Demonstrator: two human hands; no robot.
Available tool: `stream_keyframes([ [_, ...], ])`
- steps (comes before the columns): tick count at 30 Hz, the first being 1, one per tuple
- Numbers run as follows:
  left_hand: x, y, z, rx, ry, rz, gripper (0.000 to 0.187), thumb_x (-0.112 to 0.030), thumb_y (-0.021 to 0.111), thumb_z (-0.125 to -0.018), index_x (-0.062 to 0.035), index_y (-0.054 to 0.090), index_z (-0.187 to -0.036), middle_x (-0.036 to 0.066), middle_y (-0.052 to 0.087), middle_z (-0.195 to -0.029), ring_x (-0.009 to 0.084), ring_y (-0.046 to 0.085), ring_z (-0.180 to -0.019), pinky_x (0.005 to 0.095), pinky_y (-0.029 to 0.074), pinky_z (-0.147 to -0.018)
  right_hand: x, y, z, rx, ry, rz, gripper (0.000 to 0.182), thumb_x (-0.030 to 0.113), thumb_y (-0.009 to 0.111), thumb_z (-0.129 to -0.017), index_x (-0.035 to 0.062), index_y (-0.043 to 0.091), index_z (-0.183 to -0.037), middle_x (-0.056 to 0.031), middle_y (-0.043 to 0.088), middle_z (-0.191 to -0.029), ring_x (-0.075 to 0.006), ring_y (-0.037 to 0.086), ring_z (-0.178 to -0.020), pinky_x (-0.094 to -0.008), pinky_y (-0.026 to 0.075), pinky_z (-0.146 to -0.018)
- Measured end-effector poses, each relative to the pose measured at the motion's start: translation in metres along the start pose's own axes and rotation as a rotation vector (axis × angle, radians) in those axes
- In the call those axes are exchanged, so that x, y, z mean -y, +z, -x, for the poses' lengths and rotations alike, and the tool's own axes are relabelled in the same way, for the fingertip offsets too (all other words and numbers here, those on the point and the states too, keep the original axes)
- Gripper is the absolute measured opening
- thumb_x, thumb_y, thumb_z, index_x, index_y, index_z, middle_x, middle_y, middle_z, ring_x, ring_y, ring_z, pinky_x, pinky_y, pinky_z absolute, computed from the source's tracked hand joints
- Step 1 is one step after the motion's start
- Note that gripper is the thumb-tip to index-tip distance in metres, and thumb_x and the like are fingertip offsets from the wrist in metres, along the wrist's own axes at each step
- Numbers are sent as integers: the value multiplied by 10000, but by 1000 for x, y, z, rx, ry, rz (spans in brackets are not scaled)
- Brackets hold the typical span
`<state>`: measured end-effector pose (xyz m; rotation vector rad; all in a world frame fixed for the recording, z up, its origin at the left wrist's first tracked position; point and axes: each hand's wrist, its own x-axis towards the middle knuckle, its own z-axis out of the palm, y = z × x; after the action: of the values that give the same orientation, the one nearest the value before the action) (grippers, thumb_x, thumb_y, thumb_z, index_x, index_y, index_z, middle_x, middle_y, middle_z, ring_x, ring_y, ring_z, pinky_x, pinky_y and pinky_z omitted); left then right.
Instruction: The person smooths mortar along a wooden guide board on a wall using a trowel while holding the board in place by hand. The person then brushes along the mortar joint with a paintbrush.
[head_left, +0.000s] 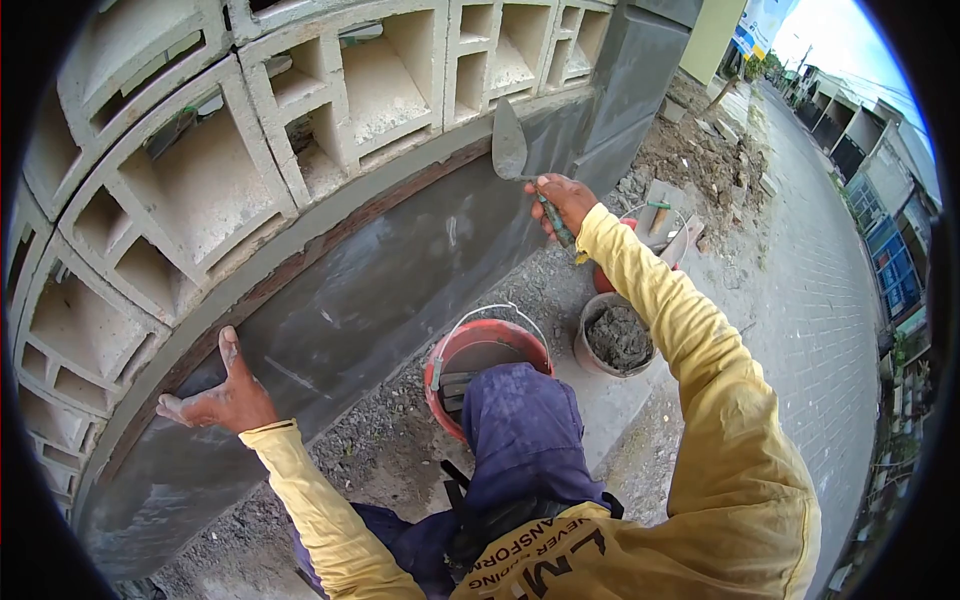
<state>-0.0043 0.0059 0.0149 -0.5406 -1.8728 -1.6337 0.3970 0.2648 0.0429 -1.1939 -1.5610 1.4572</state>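
My right hand (563, 205) grips the green handle of a pointed trowel (509, 145). Its grey blade points up, close to the wall's top ledge below the pale openwork blocks (395, 85). Dusty with cement, my left hand (228, 392) has its thumb and fingers spread against the upper edge of the plastered wall (370, 290). A strip of exposed brick (330, 235) runs under the ledge between my hands. Below my right forearm stands a bucket of grey mortar (618, 335).
A red bucket (487, 340) with a wire handle stands beside my knee. Behind the mortar bucket, another red bucket (600, 278) has tools lying across it, including a green-handled float (657, 215). Rubble (715, 150) lies along the wall, and a paved road (815, 270) runs at right.
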Motion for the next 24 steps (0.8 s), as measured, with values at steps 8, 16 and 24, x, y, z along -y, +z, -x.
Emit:
stream_keyframes([
  [8, -2, 0, 0, 3, 10, -12, 1238, -375, 913, -657, 213, 109, -1393, 320, 100, -1482, 371, 96, -1433, 462, 136, -1193, 25, -16, 39, 0, 121, 168, 328, 359, 512, -986, 68, 591, -1113, -28, 583, -694, -126, 481, -444, -284, 386, -388],
  [16, -7, 0, 0, -13, -8, 45, 1247, -368, 915, -652, 214, 106, -1402, 318, 95, -1493, 370, 103, -1436, 460, 136, -1198, 85, -19, 76, -111, 232, 296, 338, 334, 499, -994, 21, 610, -1056, -21, 564, -633, -120, 494, -420, -290, 415, -373],
  [24, -11, -5, -2, 3, -7, -83, 1258, -393, 907, -657, 206, 100, -1415, 330, 98, -1501, 387, 105, -1439, 469, 137, -1192, 126, 0, 54, -58, 389, 267, 347, 341, 468, -1014, 27, 616, -1006, -29, 592, -658, -156, 558, -464, -328, 485, -410],
])
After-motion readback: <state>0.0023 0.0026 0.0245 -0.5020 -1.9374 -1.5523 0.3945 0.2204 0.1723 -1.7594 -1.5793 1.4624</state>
